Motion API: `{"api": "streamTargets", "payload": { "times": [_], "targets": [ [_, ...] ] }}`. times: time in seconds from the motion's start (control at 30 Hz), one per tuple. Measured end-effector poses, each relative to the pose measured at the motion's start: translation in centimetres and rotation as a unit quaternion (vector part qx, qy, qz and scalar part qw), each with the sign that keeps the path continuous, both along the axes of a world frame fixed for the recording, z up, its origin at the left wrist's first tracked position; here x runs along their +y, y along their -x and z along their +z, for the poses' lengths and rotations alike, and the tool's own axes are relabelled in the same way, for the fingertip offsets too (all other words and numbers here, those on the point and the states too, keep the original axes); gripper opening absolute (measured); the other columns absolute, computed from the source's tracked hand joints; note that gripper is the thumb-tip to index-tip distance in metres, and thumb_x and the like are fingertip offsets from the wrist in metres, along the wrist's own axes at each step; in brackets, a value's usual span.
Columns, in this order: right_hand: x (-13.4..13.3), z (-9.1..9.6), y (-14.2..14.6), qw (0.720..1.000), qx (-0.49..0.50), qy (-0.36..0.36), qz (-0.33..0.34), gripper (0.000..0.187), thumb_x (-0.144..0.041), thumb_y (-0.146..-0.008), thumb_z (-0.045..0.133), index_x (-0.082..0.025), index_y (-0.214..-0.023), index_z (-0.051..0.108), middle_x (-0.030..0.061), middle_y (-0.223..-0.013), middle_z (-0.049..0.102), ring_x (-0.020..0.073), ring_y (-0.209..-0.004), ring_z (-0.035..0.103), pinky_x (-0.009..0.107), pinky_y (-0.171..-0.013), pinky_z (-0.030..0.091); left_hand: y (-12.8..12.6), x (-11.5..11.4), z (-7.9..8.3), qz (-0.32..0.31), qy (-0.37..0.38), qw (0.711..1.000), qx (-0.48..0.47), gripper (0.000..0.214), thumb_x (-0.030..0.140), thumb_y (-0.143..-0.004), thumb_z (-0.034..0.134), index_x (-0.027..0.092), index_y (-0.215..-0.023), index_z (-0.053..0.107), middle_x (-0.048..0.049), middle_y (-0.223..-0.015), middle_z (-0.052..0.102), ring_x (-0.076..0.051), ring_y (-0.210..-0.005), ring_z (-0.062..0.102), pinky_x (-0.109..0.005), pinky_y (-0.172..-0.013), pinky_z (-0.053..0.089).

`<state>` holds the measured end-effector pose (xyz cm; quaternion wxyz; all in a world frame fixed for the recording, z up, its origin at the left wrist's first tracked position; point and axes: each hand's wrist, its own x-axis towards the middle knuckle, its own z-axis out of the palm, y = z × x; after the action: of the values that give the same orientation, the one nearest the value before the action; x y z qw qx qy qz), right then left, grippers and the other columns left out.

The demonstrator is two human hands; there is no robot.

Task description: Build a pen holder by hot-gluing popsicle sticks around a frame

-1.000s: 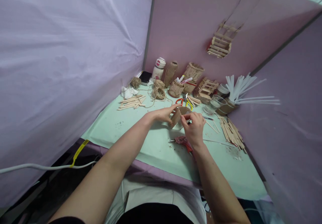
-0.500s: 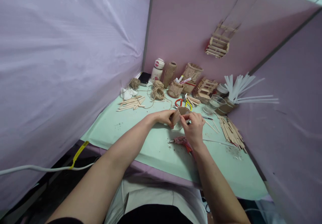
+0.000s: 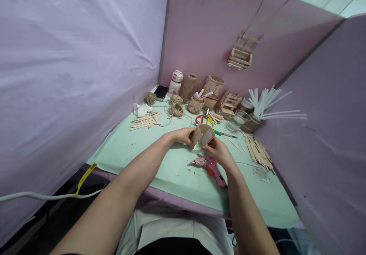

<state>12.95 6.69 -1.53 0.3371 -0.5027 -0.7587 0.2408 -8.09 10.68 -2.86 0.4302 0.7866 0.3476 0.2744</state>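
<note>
Between my two hands is a small craft-stick cup (image 3: pixel 199 134), its rim upward and a gap in its near side. My left hand (image 3: pixel 185 136) grips its left wall, with the thumb at the front. On the right, my right hand (image 3: pixel 218 150) is closed around the cup's right wall near the base. A pink glue gun (image 3: pixel 213 168) lies on the table just in front of the cup, its nozzle to the left and a small red light lit. Behind the cup are pliers with red and yellow handles (image 3: pixel 211 122) and a green-handled tool (image 3: pixel 217 132).
Loose craft sticks (image 3: pixel 145 120) lie left, and a larger pile (image 3: pixel 259 152) right. Along the back stand twine balls (image 3: pixel 176 106), a white bottle (image 3: pixel 175 82), stick-built containers (image 3: pixel 196 105) and a clear plastic cup (image 3: pixel 238 120). White glue sticks (image 3: pixel 264 101) fan out at right.
My right hand has moved from the cup's rim down to its right side. The glue gun and green-handled tool show more fully. The whole view has shifted slightly.
</note>
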Motion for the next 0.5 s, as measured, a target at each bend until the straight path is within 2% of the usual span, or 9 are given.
{"api": "streamTargets", "payload": {
  "times": [0.1, 0.2, 0.37, 0.43, 0.5],
  "targets": [
    [-0.39, 0.25, 0.84, 0.999, -0.018, 0.045, -0.018, 0.028, -0.017, -0.067, 0.065, -0.018, -0.096, 0.063, 0.0073, -0.087, 0.073, 0.0217, -0.078, 0.067, 0.031, -0.065, 0.049, 0.0, 0.01, -0.07, 0.008, -0.008, 1.0, 0.005, 0.068, 0.018, -0.049, 0.08, 0.014, -0.112, 0.054, -0.008, -0.109, 0.064, -0.026, -0.101, 0.058, -0.035, -0.084, 0.045],
    [-0.59, 0.56, 1.14, 0.997, -0.028, 0.045, -0.049, 0.024, -0.016, -0.067, 0.064, -0.018, -0.091, 0.064, 0.0074, -0.085, 0.073, 0.0219, -0.075, 0.067, 0.029, -0.063, 0.048, 0.0, 0.05, -0.19, 0.012, -0.013, 1.0, 0.015, 0.064, 0.021, -0.049, 0.08, 0.014, -0.108, 0.056, -0.0068, -0.104, 0.064, -0.026, -0.096, 0.059, -0.034, -0.08, 0.046],
    [-0.6, 0.4, 1.23, 0.997, -0.041, 0.047, -0.052, 0.023, -0.018, -0.071, 0.061, -0.017, -0.093, 0.063, 0.0072, -0.087, 0.072, 0.021, -0.078, 0.066, 0.029, -0.066, 0.048, 0.02, -0.06, -0.09, 0.011, -0.017, 1.0, 0.017, 0.066, 0.022, -0.049, 0.08, 0.014, -0.11, 0.055, -0.0064, -0.106, 0.064, -0.026, -0.098, 0.059, -0.034, -0.081, 0.046],
    [-0.53, 0.22, 1.03, 0.997, -0.047, 0.055, -0.036, 0.029, -0.02, -0.072, 0.061, -0.017, -0.101, 0.061, 0.0074, -0.092, 0.071, 0.0211, -0.083, 0.066, 0.03, -0.07, 0.049, 0.04, -0.16, 0.04, 0.011, -0.011, 1.0, 0.018, 0.068, 0.021, -0.05, 0.079, 0.014, -0.113, 0.054, -0.0067, -0.11, 0.063, -0.027, -0.101, 0.058, -0.034, -0.083, 0.046],
    [-0.53, 0.24, 0.6, 0.997, -0.053, 0.033, -0.034, 0.045, -0.027, -0.071, 0.064, -0.017, -0.114, 0.055, 0.0106, -0.106, 0.067, 0.0238, -0.092, 0.064, 0.034, -0.076, 0.05, 0.06, -0.25, 0.14, 0.013, -0.001, 1.0, 0.017, 0.07, 0.021, -0.05, 0.078, 0.015, -0.115, 0.053, -0.0065, -0.111, 0.062, -0.027, -0.103, 0.057, -0.033, -0.083, 0.046]
  ]
}}
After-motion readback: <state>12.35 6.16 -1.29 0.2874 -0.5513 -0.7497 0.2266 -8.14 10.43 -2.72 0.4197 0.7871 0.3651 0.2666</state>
